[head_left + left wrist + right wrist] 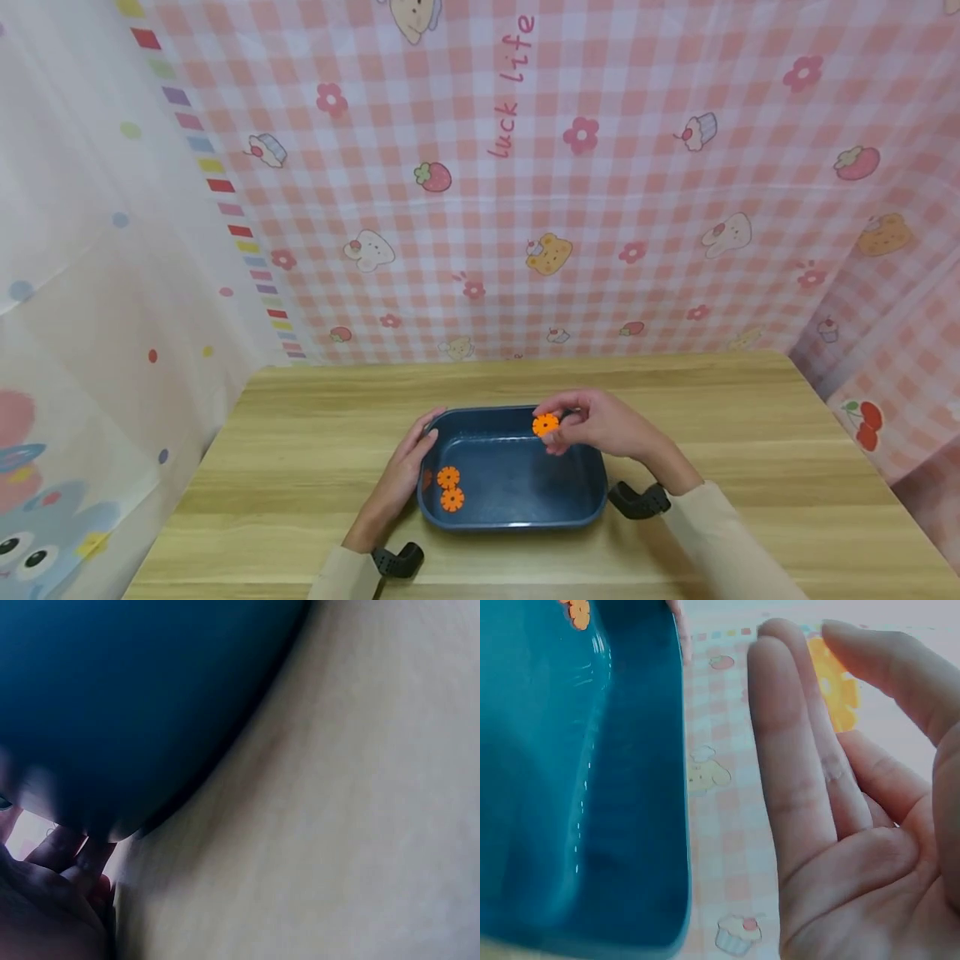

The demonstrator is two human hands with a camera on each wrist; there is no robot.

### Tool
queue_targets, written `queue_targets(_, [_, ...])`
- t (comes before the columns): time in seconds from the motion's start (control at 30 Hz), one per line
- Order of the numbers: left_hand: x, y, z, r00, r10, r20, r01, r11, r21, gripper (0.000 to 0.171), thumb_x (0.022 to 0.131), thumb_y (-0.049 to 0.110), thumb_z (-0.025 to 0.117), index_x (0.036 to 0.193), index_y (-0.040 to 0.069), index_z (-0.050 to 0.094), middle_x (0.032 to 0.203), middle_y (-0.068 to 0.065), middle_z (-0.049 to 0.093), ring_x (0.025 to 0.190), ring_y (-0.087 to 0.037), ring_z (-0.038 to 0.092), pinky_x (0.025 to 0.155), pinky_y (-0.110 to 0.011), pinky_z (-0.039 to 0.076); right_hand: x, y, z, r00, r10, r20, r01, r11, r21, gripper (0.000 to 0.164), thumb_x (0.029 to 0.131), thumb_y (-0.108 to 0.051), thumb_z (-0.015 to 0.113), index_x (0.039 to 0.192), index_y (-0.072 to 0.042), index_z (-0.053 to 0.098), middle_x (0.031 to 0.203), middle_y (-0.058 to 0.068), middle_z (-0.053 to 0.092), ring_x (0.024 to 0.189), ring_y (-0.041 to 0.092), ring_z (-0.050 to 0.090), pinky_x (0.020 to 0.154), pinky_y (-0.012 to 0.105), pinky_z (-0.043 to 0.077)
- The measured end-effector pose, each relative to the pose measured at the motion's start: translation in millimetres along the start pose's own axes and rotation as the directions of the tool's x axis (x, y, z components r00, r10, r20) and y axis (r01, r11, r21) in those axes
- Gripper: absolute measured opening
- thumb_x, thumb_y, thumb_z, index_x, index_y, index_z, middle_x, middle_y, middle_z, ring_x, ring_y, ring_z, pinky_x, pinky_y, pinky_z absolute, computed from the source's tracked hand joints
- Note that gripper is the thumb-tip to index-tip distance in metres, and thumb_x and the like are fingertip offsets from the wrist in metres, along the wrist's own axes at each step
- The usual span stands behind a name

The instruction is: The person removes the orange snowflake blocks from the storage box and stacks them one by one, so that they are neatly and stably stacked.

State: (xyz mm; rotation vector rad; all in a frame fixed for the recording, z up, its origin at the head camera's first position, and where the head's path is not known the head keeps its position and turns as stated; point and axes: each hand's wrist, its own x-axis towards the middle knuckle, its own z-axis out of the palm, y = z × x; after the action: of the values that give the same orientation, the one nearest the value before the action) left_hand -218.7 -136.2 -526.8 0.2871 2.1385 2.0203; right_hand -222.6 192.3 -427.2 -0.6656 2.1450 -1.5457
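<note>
A dark blue rectangular tray (517, 475) rests on the table, and two orange notched discs (452, 499) lie touching in its left part. At the tray's left end my left hand (405, 467) grips the wall, thumb at the rim and fingers along the outside. In the left wrist view, the fingers (64, 851) meet the tray's outer wall. My right hand (603, 423) pinches another orange notched disc (545, 425) above the tray's back right part. The right wrist view shows this disc (838, 686) partly hidden behind the fingers.
The wooden table (712, 400) extends around the tray on all sides. Behind it hangs a pink checked cloth (495, 208) with printed pictures. A pale dotted curtain (112, 292) hangs at the left. Each wrist wears a black strap mount (639, 500).
</note>
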Motion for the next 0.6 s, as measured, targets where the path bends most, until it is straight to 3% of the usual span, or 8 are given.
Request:
queue_targets(0.17, [1.1,-1.0,-0.7,1.0,-0.001,0.005,0.001,1.0,-0.007,0.05,0.106,0.036,0.042,0.152,0.018,0.039,0.158,0.0,0.034,0.148,-0.024,0.027,0.12,-0.052,0.015,-13.7,2.4,-7.9,0.994,0.011,-0.109,-0.019,0.997,-0.075,0.035,0.091,-0.019,0.072,0.122,-0.004,0.064,0.088,0.015,0.069,0.071,0.028,0.064,0.065,0.042,0.058])
queue_targets(0.27, [1.0,-0.5,-0.3,1.0,-0.006,0.006,0.006,1.0,-0.007,0.049,0.106,0.036,0.041,0.152,0.018,0.039,0.158,0.001,0.035,0.148,-0.024,0.027,0.12,-0.051,0.016,-21.3,6.4,-11.4,0.985,0.005,-0.172,-0.023,0.994,-0.108,0.035,0.09,-0.023,0.074,0.12,-0.007,0.065,0.09,0.014,0.067,0.069,0.031,0.059,0.056,0.029,0.052])
queue_targets(0.43, [0.9,-0.5,-0.1,1.0,-0.005,0.008,0.005,1.0,0.002,0.049,0.107,0.036,0.04,0.153,0.018,0.038,0.159,0.0,0.033,0.148,-0.025,0.026,0.12,-0.052,0.016,-33.5,19.2,-17.6,0.969,-0.019,-0.244,-0.004,0.996,-0.094,0.032,0.089,-0.02,0.075,0.115,-0.006,0.064,0.093,0.011,0.064,0.078,0.039,0.061,0.064,0.026,0.053])
queue_targets(0.6, [1.2,-1.2,-0.2,1.0,-0.003,0.009,0.003,1.0,-0.005,0.05,0.107,0.036,0.04,0.153,0.016,0.038,0.158,0.0,0.034,0.147,-0.024,0.027,0.12,-0.051,0.016,-46.9,32.0,-24.9,0.948,-0.032,-0.317,0.005,0.996,-0.085,0.03,0.089,-0.016,0.074,0.113,-0.003,0.062,0.092,0.013,0.061,0.078,0.025,0.061,0.066,0.026,0.053])
